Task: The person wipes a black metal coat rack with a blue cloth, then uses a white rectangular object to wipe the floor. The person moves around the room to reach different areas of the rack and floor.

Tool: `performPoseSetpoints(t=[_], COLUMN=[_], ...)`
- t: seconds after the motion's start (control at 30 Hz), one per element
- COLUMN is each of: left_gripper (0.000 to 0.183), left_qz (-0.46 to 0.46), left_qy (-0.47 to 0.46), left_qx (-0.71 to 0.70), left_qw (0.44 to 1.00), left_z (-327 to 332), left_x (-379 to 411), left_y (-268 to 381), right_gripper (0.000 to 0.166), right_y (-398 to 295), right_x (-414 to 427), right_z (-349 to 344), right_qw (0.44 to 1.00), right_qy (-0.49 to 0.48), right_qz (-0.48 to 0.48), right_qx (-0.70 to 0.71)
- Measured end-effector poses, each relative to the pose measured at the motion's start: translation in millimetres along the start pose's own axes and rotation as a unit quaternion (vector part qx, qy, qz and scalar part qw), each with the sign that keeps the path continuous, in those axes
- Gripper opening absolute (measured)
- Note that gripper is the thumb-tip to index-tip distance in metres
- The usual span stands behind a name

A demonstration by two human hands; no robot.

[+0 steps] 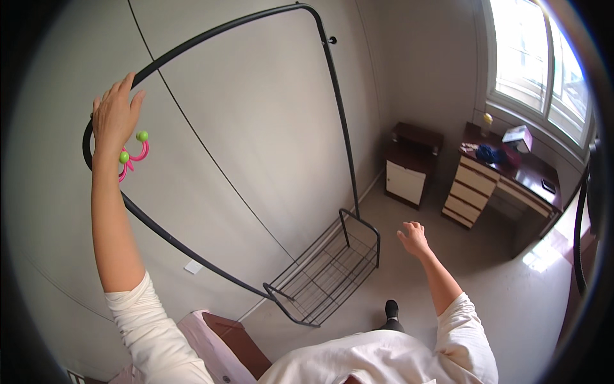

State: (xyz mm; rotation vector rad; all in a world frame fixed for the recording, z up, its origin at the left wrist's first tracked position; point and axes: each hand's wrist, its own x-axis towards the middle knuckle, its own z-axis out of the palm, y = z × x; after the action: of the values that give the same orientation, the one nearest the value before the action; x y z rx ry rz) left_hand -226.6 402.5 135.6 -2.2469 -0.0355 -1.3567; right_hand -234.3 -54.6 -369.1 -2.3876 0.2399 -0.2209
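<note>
My left hand (112, 117) is raised at the upper left, over the curved top corner of a black metal garment rack (343, 115). Its fingers lie across the tube, and the part under the palm is hidden. Just below that hand, pink plastic hooks (140, 152) with green ball tips show beside my wrist, partly covered by it. My right hand (413, 237) hangs in the air with fingers apart and holds nothing, right of the rack's wire shelf (331, 269). The rack stands along a pale wall.
A brown and white cabinet (405, 182) stands in the far corner. Beside it, a desk with drawers (472, 189) carries a box (518, 138), dark blue cloth (487, 153) and a phone-like object (548, 186) beneath a window (523, 53). A brown panel with pink fabric (211, 343) lies low at left.
</note>
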Motion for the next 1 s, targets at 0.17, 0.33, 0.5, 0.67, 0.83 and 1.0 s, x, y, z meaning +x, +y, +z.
performPoseSetpoints(t=[0.17, 0.33, 0.5, 0.67, 0.83, 1.0], left_gripper=[0.043, 0.043, 0.042, 0.042, 0.043, 0.039], left_qz=[0.017, 0.025, 0.020, 0.016, -0.024, 0.053], left_qy=[0.052, 0.069, 0.081, 0.090, 0.089, 0.241], left_qx=[0.036, 0.033, 0.040, 0.044, 0.118, -0.048], left_qw=[0.998, 0.997, 0.996, 0.995, 0.989, 0.968], left_z=[21.5, 25.4, 29.0, 30.0, 20.8, 18.7], left_x=[1.0, 0.6, 0.4, -1.6, -8.3, -12.2], left_y=[-7.1, -8.8, -12.8, -8.5, 1.0, 70.3], right_gripper=[0.046, 0.045, 0.041, 0.035, 0.036, 0.042], right_y=[-1.5, -6.5, -22.6, -51.9, -79.9, -122.5], right_x=[-54.9, -65.7, -57.6, -36.5, 17.7, 106.3], right_z=[13.4, 22.5, 33.5, 23.4, 20.7, -1.3], right_qw=[0.995, 0.993, 0.996, 0.999, 0.987, 0.966], right_qy=[-0.069, -0.099, -0.084, -0.013, 0.052, 0.096], right_qz=[0.063, 0.042, 0.001, -0.034, -0.094, -0.140], right_qx=[-0.032, -0.053, -0.043, 0.011, 0.118, 0.196])
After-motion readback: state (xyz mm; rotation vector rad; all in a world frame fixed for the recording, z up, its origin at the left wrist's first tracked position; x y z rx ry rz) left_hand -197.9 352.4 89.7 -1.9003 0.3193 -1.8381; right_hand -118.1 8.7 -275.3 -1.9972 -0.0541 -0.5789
